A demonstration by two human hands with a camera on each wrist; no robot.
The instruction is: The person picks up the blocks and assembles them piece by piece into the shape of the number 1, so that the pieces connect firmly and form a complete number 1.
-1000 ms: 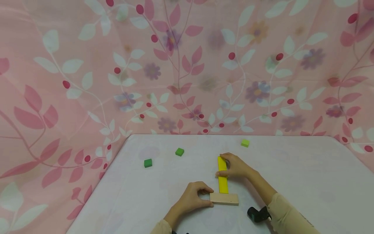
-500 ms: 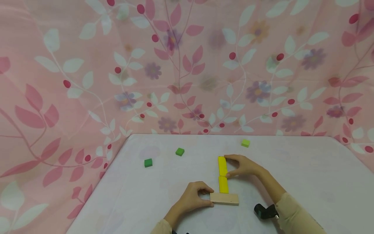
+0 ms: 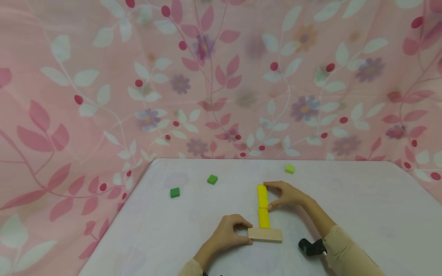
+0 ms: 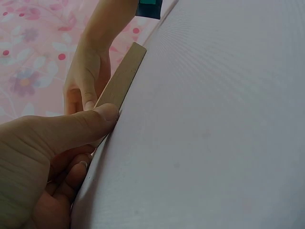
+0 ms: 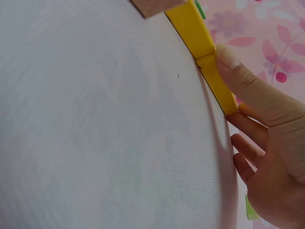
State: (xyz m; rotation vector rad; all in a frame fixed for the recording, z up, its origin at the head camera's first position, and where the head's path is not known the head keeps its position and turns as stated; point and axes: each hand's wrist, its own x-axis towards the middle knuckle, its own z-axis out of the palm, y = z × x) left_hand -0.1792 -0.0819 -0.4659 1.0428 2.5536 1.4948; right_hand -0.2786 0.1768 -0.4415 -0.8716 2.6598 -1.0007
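Had shifted the right hand to the right side of the far yellow block, its thumb no longer across the top as a second ago. Bared the seam with the near yellow block, end to end; probably passed, then, from gripping to steadying. Touched with thumb by the seam and forefinger at the far end, fingers apart. Pinched the left end of the wooden block with the left hand, keeping it crosswise at the pair's near end; could not tell whether touching. Saw, farther off, the left green block, middle green block and lime block. Found no brand, label or readable writing, even on the dark device at near right.
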